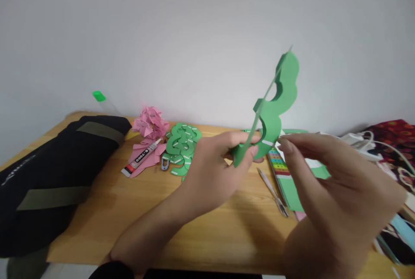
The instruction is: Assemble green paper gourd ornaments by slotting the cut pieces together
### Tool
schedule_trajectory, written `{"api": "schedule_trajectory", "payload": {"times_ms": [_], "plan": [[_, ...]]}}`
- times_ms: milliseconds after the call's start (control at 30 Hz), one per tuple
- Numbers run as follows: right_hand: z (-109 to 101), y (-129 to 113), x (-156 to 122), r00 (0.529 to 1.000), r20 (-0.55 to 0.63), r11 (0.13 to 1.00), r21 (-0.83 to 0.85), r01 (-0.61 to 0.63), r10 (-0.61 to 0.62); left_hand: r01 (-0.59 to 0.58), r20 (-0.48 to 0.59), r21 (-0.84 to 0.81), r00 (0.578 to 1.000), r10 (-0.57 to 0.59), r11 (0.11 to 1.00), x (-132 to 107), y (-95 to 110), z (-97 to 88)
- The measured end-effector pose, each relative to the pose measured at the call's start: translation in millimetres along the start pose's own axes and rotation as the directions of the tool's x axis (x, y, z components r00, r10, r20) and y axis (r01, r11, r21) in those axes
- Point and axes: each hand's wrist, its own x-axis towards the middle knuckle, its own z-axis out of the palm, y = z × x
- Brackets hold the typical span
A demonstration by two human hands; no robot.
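Note:
My left hand [215,166] is closed around the lower end of a green wavy-edged cutout [280,101], raised above the table and tilted. A thin green strip [262,108] slants along its left side, its lower end also between my left thumb and fingers. A small white strip [267,143] shows on the cutout near my left thumb. Just right of it, my right hand [327,184] has thumb and forefinger pinched together; whether anything is between them is too small to tell. Several similar green cutouts with white marks [183,142] lie piled on the table behind my left hand.
A glue tube [141,158] lies on pink paper, beside crumpled pink paper [151,122]. A dark bag [61,171] covers the left side. A pen [272,191] and green sheets [290,192] lie at right, with a white power strip [359,145] and cables beyond.

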Motion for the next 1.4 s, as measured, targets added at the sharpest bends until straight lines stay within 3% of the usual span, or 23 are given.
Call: {"api": "schedule_trajectory", "payload": {"times_ms": [67,133,200,333,667,900,1133,1400], "plan": [[-0.6,1.3,-0.5,0.99,0.053,0.982,0.13,-0.138,0.132,0.132,0.046,-0.19,0.991,-0.125,0.973,3.8,0.1,0.1],[0.5,3.9,-0.5,0.96,0.178,0.922,0.286,-0.261,0.217,0.207,0.093,-0.336,0.978,-0.186,0.919,7.1,-1.2,0.6],[3.2,7.2,-0.5,0.934,0.278,0.847,0.42,-0.328,0.224,0.24,0.112,-0.426,0.971,-0.212,0.873,8.9,-3.0,1.4],[9.7,11.1,-1.6,0.933,0.303,0.785,0.522,-0.334,0.196,0.25,0.103,-0.516,0.968,-0.23,0.819,8.9,-4.2,4.1],[13.5,3.6,-4.4,0.93,0.301,0.737,0.576,-0.353,0.21,0.234,0.052,-0.442,0.97,-0.236,0.866,9.3,-4.3,4.3],[15.4,7.0,-0.6,0.938,0.3,0.757,0.568,-0.323,0.175,0.24,0.067,-0.421,0.97,-0.234,0.874,9.9,-6.0,4.0],[8.4,9.6,1.7,0.954,0.286,0.732,0.629,-0.261,0.094,0.246,0.15,-0.458,0.969,-0.198,0.854,6.9,-11.5,0.6],[2.9,8.5,1.8,0.954,0.283,0.731,0.63,-0.264,0.1,0.288,0.247,-0.504,0.952,-0.183,0.814,1.1,-14.1,-1.6]]}}
